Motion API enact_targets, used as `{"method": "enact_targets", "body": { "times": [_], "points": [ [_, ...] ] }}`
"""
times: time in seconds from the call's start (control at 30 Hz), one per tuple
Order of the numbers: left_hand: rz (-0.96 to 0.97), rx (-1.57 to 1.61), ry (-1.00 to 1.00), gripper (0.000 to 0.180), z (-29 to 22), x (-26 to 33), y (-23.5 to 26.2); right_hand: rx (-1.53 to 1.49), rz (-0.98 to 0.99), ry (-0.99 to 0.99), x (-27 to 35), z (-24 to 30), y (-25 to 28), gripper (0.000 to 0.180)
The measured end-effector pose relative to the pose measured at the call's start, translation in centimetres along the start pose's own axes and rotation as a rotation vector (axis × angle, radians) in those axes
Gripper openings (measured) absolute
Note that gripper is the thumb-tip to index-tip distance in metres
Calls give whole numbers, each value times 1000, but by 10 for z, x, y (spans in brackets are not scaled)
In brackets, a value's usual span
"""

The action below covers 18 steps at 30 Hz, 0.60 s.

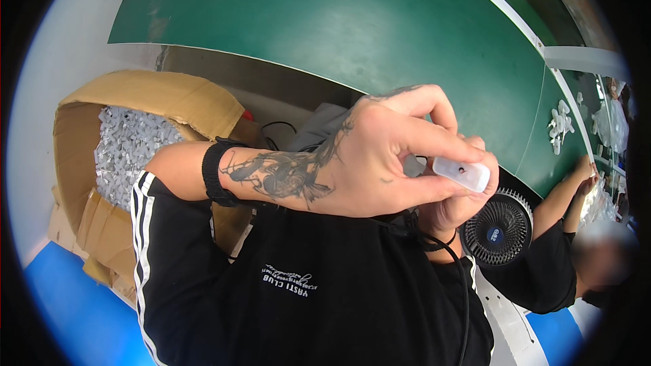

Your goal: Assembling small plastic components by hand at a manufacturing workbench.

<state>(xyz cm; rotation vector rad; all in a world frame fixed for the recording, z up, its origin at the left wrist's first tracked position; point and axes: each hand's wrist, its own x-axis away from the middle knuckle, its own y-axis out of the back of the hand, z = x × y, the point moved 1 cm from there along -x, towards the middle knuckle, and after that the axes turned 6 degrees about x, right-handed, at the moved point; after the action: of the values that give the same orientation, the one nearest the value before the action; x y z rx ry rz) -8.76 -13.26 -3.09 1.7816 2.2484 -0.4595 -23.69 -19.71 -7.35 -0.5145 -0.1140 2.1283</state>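
A small white translucent plastic piece, oblong with rounded corners and a dark spot in its face, is held up in front of my chest. My left hand pinches it between thumb and fingers. Closed around its far side and end is my right hand, partly hidden behind the left one. Something pale shows in the gap of my left hand's grip; I cannot tell whether it belongs to the same piece.
Beyond my hands stretches a green tabletop. At left stands a cardboard box full of small grey-white plastic parts. A black fan is close by my right arm. White parts lie near a co-worker's arm at right.
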Motion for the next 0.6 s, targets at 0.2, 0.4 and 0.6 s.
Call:
{"method": "enact_targets", "body": {
  "times": [0.2, 0.4, 0.6],
  "points": [
    [50, 24, 76, 38, -1, -2, 7, -76, -15, -118, 3, -1, -3, 16],
    [87, 27, 83, 36, -4, -4, 11, 28, 28, -123, 5, 6, 2, 14],
    [143, 12, 18, 32, -2, -6, 13, 113, 37, -74, 3, 9, 6, 11]
  ]
}}
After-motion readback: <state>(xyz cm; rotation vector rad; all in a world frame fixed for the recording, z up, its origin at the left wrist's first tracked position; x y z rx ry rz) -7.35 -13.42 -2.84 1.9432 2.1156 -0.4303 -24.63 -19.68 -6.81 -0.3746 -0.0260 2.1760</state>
